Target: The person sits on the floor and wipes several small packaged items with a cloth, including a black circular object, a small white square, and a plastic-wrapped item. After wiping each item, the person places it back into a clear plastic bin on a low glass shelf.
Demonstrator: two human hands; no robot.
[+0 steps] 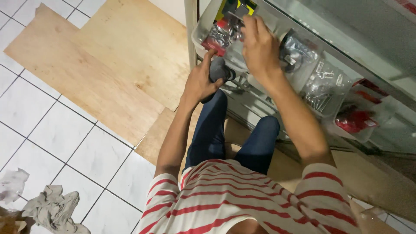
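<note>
My left hand [203, 80] is closed around a small dark grey part [219, 69], held just below a clear plastic tub [203, 27] on a shelf. Above it, my right hand [259, 43] reaches into that tub, fingers curled on a clear plastic bag of shiny metal parts with a red label [222, 34]. I am crouched, knees in dark blue trousers under my arms.
More clear tubs of bagged hardware [323, 84] and red-packaged items [356, 120] line the glass-fronted shelf to the right. Plywood sheets [104, 65] lie on the white tiled floor at left. Crumpled grey rags [52, 208] lie at the bottom left.
</note>
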